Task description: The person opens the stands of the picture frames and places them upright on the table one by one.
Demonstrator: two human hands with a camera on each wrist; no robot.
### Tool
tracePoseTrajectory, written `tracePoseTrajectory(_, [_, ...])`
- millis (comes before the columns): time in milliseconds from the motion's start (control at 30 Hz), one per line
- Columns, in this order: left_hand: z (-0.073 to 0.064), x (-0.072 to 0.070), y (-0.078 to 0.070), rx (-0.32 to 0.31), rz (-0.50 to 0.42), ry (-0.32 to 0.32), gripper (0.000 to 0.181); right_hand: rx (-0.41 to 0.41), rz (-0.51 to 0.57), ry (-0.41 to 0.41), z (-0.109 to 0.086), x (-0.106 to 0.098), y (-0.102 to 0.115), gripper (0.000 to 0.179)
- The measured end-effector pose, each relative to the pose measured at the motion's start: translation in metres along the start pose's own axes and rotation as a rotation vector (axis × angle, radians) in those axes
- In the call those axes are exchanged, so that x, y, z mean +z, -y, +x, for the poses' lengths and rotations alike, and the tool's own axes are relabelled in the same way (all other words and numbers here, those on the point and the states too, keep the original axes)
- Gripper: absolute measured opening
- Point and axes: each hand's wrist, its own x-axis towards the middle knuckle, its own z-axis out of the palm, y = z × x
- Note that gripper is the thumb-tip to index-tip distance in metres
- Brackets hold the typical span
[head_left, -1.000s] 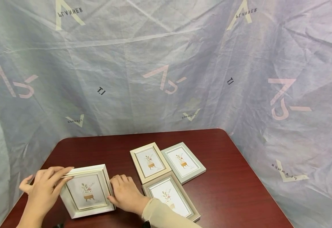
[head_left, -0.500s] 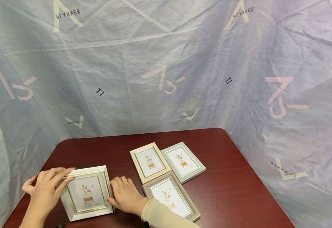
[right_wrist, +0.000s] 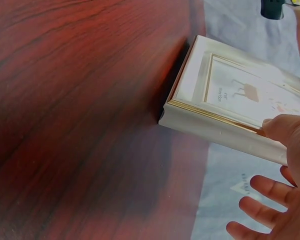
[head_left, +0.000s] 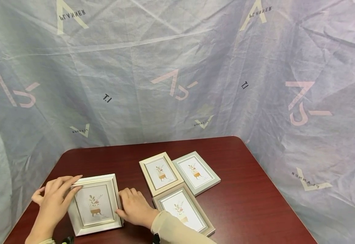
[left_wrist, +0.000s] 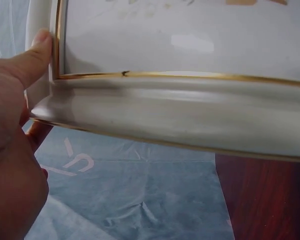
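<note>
A white picture frame (head_left: 95, 203) with thin gold lines stands tilted on the table at the left, its plant-pot print facing me. My left hand (head_left: 54, 200) holds it by the upper left corner. In the left wrist view that hand's thumb (left_wrist: 39, 50) lies on the frame's front border, with fingers partly hidden behind. My right hand (head_left: 137, 208) pinches the right side edge. The right wrist view shows its thumb (right_wrist: 280, 127) on the front rim and an index finger partly behind the frame. Its other fingers (right_wrist: 262, 212) are spread off the frame.
Three more picture frames lie flat and touching to the right: a cream one (head_left: 149, 166), a pale grey-green one (head_left: 211, 176) and a taupe one (head_left: 206, 217). They rest on a dark red wooden table (head_left: 247, 210). Grey printed cloth (head_left: 177, 115) hangs around the table.
The white picture frame has turned slightly, and its left side has shifted a little right. My left hand has moved right with it. My right hand stays at the right edge.
</note>
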Motion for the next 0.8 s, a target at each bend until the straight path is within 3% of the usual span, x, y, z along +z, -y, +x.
tracePoseTrajectory(333, [-0.002, 0.001, 0.001, 0.012, -0.003, -0.018, 0.046, 0.01, 0.035, 0.028, 0.0, -0.002, 0.0, 0.046])
tracePoseTrajectory(600, [-0.001, 0.0, -0.003, -0.034, 0.009, 0.0, 0.052, 0.016, 0.043, 0.073, 0.001, -0.003, -0.004, 0.051])
tracePoseTrajectory(800, [0.01, 0.005, -0.014, 0.022, 0.022, -0.005, 0.064, -0.015, -0.026, 0.037, -0.002, -0.01, -0.02, 0.049])
